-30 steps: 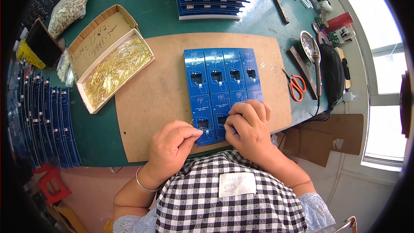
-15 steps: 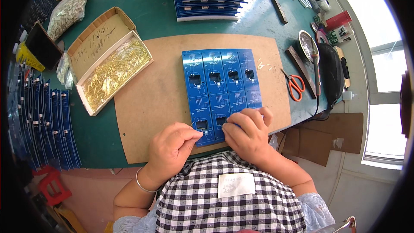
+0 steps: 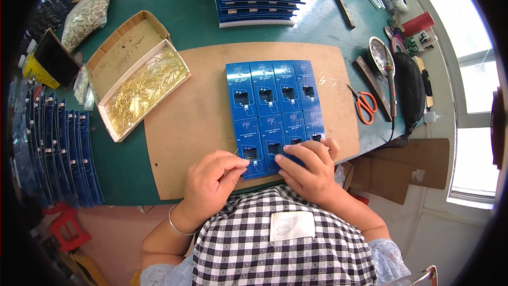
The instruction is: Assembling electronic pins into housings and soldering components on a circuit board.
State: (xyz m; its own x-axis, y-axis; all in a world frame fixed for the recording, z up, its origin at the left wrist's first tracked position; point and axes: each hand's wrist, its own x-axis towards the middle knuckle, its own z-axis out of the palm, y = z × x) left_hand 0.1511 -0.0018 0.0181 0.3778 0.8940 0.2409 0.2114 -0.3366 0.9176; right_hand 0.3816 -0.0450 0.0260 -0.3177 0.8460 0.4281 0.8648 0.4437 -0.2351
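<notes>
- Our left hand (image 3: 211,177) pinches a thin gold pin at the near edge of the blue panel of circuit boards (image 3: 275,116), mid brown board (image 3: 190,127).
- Our right hand (image 3: 309,167) lies flat, open, steadying that panel.
- We judge pin insertion underway; next needs precise hole alignment.

I have a single view, from a fisheye camera worn on the head, and it looks almost straight down over the person's checked shirt (image 3: 280,243) at the tabletop (image 3: 196,16). It sits close: the hands (image 3: 264,172) fill the lower middle, with the forearms entering from the bottom edge. The blue circuit panel (image 3: 272,111) on the brown board (image 3: 196,127) lies near the centre. Straight edges bow toward the dark round rim. A window (image 3: 471,127) curves down the right side, and bits of floor show at lower left. No second view overlaps this one.
</notes>
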